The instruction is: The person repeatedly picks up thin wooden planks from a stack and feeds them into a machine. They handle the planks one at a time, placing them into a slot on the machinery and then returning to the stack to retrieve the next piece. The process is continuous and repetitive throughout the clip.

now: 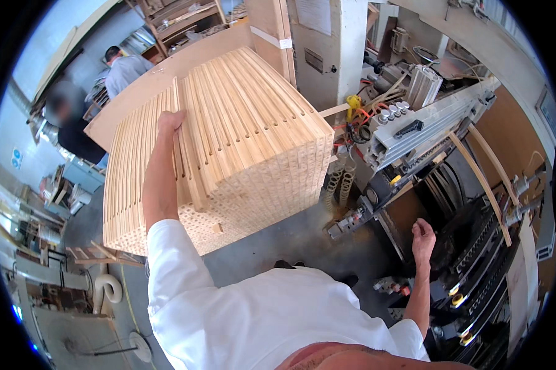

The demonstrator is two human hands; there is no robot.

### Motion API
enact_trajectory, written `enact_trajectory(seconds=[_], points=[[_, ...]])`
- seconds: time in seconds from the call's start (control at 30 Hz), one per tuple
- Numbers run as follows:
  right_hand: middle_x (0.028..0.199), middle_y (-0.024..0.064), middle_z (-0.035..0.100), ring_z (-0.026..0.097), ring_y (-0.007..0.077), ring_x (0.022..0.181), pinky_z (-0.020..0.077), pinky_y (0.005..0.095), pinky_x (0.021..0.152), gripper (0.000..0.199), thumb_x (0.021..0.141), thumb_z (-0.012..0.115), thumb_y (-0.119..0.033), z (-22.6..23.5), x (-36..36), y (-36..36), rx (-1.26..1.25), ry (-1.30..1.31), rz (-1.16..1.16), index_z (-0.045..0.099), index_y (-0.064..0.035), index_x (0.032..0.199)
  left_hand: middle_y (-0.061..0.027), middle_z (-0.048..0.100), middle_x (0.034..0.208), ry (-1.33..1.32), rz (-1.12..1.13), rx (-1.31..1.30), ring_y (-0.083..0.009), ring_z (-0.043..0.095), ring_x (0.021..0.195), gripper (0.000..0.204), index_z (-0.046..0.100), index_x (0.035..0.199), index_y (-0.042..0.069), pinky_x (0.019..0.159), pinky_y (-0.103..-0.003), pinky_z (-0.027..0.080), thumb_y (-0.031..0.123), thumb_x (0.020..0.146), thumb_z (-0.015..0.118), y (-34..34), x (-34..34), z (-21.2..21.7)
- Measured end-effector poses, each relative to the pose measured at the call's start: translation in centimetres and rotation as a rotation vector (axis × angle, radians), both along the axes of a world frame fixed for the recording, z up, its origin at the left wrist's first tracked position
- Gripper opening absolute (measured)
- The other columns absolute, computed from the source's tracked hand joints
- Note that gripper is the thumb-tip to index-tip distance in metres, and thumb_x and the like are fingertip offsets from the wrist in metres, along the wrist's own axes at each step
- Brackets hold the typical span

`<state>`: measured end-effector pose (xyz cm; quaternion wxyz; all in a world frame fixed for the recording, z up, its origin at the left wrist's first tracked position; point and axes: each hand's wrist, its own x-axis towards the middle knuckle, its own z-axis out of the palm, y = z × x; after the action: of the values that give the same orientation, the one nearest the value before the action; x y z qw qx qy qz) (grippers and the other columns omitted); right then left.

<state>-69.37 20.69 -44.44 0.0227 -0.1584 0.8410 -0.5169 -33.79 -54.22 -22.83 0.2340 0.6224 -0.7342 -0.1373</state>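
A large stack of pale wooden strips (259, 114) stands in front of me, with grooves and a row of small holes along the top layer. My left hand (170, 121) reaches over its top and is closed on a wooden strip (191, 176), whose near end juts past the strips beside it. Low on the stack's front face, a short wooden end (218, 229) sticks out. My right hand (423, 239) is in the air at the right, beside the dark machine parts, its fingers curled in and nothing visible in them.
At the right is a machine with a metal rail (423, 135), coiled air hoses (345, 185) and long bent wooden strips (481, 185). A large board (130, 105) stands behind the stack. Two people (127, 69) are at the far left. A grey duct hose (107, 290) lies lower left.
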Motion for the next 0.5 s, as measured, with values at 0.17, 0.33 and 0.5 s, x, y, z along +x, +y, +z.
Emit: enact_trajectory(seconds=[0.17, 0.33, 0.5], points=[[0.092, 0.0101, 0.071, 0.065, 0.0156, 0.081, 0.0517, 0.0279, 0.077, 0.028, 0.092, 0.065, -0.013, 0.5, 6.1, 3.1, 0.129, 0.035, -0.137, 0.068, 0.0041, 0.114, -0.0239, 0.070, 0.076, -0.011, -0.059, -0.016, -0.0325, 0.072, 0.073, 0.057, 0.070, 0.085, -0.013, 0.071, -0.040, 0.056, 0.044, 0.075, 0.067, -0.5, -5.3, 0.3], [0.092, 0.0106, 0.071, 0.066, 0.0159, 0.081, 0.0516, 0.0279, 0.077, 0.028, 0.092, 0.065, -0.013, 0.7, 10.6, 5.7, 0.189, 0.028, -0.243, 0.067, 0.0043, 0.114, -0.0235, 0.071, 0.078, 0.002, -0.112, 0.019, -0.0331, 0.072, 0.076, 0.060, 0.071, 0.083, -0.007, 0.078, -0.042, 0.055, 0.051, 0.087, 0.057, -4.7, -5.9, -1.9], [0.099, 0.0090, 0.071, 0.065, 0.0127, 0.086, 0.0522, 0.0267, 0.077, 0.030, 0.095, 0.066, -0.016, -1.6, 12.4, 5.7, 0.011, -0.017, -0.201, 0.065, 0.0004, 0.120, -0.0214, 0.069, 0.107, -0.601, -0.388, -0.643, -0.0407, 0.065, 0.100, 0.040, 0.069, 0.109, 0.003, 0.088, -0.049, 0.051, 0.034, 0.099, 0.046, -19.5, 5.4, 3.4]])
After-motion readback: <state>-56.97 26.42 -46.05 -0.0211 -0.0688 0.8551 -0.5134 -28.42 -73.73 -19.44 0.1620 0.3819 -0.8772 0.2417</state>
